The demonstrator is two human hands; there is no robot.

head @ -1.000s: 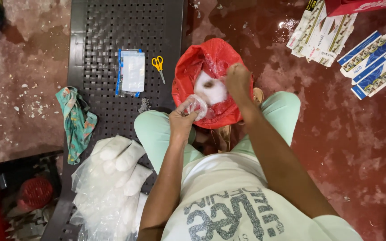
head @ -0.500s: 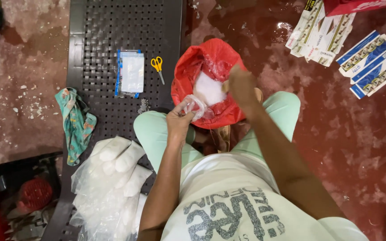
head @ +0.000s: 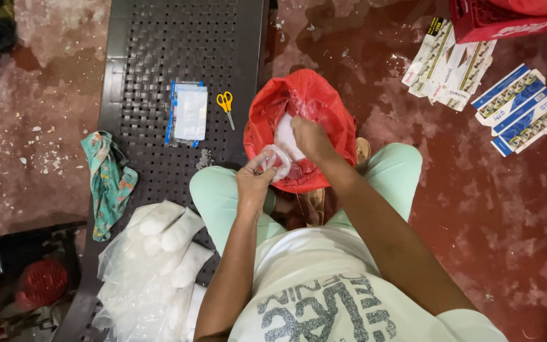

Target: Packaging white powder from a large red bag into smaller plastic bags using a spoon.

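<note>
Person seated astride a dark perforated counter (head: 159,50), looking down into a red plastic bag (head: 314,101) that sits open between the knees

Progress, as judged from how things lie: a heap of filled clear pouches (head: 159,253) rests on the counter, down and to the left of the red bag, so a fair number look finished. The red bag holds more white material (head: 284,136), so filling seems only partway. A flat stack of unused clear bags (head: 188,113) lies on the counter to the left of the red bag, which suggests more rounds remain. Exact count of done pouches cannot be told; they overlap

Hands: left hand (head: 254,183) sits at the near rim of the red bag, fingers pinched on a small clear pouch (head: 276,161) and holding its mouth up. Right hand (head: 311,136) is inside the red bag's opening, closed loosely over the white material; whether it grips a portion or only presses on it cannot be told. The two hands are close together, the pouch just between them

Around: small yellow-handled scissors (head: 225,104) on the counter just left of the red bag, untouched. Green patterned cloth (head: 110,180) further left, at the counter's edge. Flat cartons (head: 476,76) lie on the red floor to the right of the red bag, well apart from both hands
</note>
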